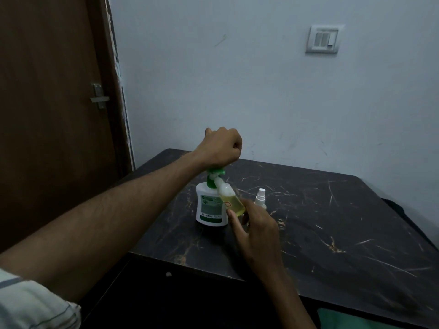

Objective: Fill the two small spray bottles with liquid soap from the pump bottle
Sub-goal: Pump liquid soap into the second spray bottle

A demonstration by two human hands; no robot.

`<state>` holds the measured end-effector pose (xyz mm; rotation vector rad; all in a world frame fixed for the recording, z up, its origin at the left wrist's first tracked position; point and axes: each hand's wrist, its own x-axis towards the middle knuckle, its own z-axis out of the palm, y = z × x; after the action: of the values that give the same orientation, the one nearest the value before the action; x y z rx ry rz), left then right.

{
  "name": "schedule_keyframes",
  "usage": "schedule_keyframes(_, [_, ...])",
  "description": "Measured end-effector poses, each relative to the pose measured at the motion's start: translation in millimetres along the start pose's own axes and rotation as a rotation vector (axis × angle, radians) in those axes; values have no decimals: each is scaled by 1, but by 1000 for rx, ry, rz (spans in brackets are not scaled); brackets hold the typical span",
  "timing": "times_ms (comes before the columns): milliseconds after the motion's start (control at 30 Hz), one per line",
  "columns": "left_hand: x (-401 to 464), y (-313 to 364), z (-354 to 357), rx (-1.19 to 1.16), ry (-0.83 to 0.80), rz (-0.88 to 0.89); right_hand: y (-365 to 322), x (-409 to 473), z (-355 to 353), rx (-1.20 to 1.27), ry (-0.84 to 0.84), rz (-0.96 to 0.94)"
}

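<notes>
A white pump bottle (210, 207) with a green pump head stands on the dark marble-patterned table (332, 222). My left hand (219, 148) rests fisted on top of the pump head, pressing on it. My right hand (255, 224) holds a small clear spray bottle (231, 200), tilted with its open mouth up against the pump spout; yellow-green liquid fills its lower part and foam sits near the neck. A second small spray bottle (260, 198) with a white nozzle stands upright just right of it, partly hidden by my right hand.
A brown door (52, 103) with a metal latch stands at the left. A pale wall with a switch plate (324, 39) lies behind the table. The table's near edge runs below my right wrist. Something green (344, 320) shows at the bottom right.
</notes>
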<state>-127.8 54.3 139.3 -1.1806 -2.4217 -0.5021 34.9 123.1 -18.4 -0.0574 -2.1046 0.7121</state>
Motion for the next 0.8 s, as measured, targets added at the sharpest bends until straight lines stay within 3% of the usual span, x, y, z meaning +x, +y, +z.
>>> schedule_keyframes(800, [7, -3, 0, 7, 15, -109, -7, -32, -47, 377, 71, 312])
